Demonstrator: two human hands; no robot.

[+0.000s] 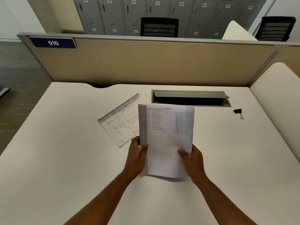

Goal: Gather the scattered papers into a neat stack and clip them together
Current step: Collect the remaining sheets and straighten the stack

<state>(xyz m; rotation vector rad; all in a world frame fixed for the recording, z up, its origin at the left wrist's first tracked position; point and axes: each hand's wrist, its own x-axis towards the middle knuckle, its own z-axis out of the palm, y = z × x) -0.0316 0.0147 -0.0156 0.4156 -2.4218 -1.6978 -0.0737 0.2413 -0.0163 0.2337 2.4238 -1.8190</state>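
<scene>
Two hands, left hand (137,157) and right hand (194,159), pinch the paper stack (167,140) by its side edges above the table (48,151), mid-gathering. One loose sheet (120,122) lies at ten o'clock; next, add it, then fetch the binder clip (238,112) at two o'clock.

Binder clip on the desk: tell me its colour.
The binder clip has a black body with silvery wire handles, seen in the head view, right of the papers.

A printed stack (167,140) is held upright above the table, one sheet (121,120) lying flat left, a black clip (238,112) far right.
</scene>
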